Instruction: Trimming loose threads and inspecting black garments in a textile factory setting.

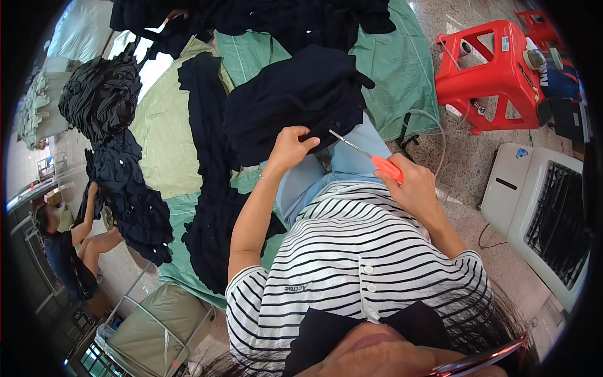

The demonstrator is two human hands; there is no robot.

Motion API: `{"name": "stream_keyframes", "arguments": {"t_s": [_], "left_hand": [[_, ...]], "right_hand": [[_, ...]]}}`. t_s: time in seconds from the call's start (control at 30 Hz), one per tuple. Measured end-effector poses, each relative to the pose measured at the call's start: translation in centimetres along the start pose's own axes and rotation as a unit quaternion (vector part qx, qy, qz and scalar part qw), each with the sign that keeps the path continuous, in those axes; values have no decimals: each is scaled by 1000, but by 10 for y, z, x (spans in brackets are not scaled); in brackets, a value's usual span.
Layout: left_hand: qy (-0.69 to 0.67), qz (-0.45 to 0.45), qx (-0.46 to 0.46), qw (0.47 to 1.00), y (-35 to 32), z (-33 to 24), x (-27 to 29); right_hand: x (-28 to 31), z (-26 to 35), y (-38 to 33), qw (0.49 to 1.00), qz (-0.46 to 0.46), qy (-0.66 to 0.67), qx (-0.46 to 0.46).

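A dark navy garment (pixel 292 100) lies bunched across my lap, with small buttons showing near its right edge. My left hand (pixel 292 149) is at the garment's near edge, fingers curled and closed on the cloth, the thumb toward the right. My right hand (pixel 411 188) is wrapped round the orange handle of a tool with a slim metal shaft (pixel 355 144); its exact kind is unclear. The shaft points up and left, its tip close to the buttons. Whether the tip touches the cloth I cannot tell.
More dark garments (pixel 210 125) lie in piles on green sheeting (pixel 396 75) to the left and ahead. On the right stand a red plastic stool (pixel 483 81) and a white air cooler (pixel 502 188). At far left, another person (pixel 69 251) sits by a garment heap (pixel 129 195).
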State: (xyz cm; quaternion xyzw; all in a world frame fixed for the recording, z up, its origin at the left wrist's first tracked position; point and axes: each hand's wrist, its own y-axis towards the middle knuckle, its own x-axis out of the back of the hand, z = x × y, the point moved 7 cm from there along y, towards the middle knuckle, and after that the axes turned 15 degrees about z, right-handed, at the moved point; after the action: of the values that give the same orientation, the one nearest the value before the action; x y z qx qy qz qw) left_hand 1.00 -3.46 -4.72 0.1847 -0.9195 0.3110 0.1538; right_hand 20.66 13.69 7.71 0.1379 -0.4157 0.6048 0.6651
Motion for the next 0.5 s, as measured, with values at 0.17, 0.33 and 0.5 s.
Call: {"name": "stream_keyframes", "arguments": {"t_s": [0.17,0.33,0.5], "left_hand": [[-458,54,-14,887,1,5,-1],[-527,17,-11,850,3,27,-10],[-531,23,-22,847,3,28,-14]], "right_hand": [[-8,1,-3,999,29,-15,5],[-11,4,-3,999,29,-18,1],[-14,1,-2,999,15,-36,16]]}}
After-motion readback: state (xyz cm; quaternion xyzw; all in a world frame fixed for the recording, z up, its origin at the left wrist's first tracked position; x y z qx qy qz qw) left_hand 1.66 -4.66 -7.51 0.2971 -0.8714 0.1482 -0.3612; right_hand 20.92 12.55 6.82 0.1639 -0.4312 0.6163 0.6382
